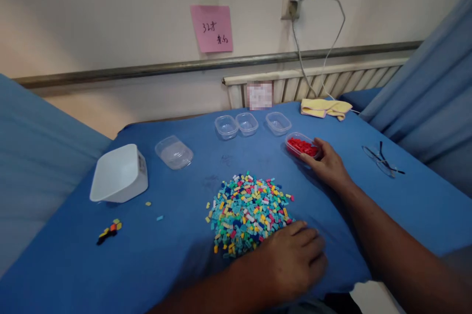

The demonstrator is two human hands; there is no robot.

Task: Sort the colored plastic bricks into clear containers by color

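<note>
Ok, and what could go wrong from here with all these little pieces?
Two risks, I think. The right hand grips the side of an open clear tub holding red pieces; if it tilts, they might spill onto the blue cloth. And the left hand is at the near edge of the loose mixed pile, so a careless sweep could scatter it.
</note>
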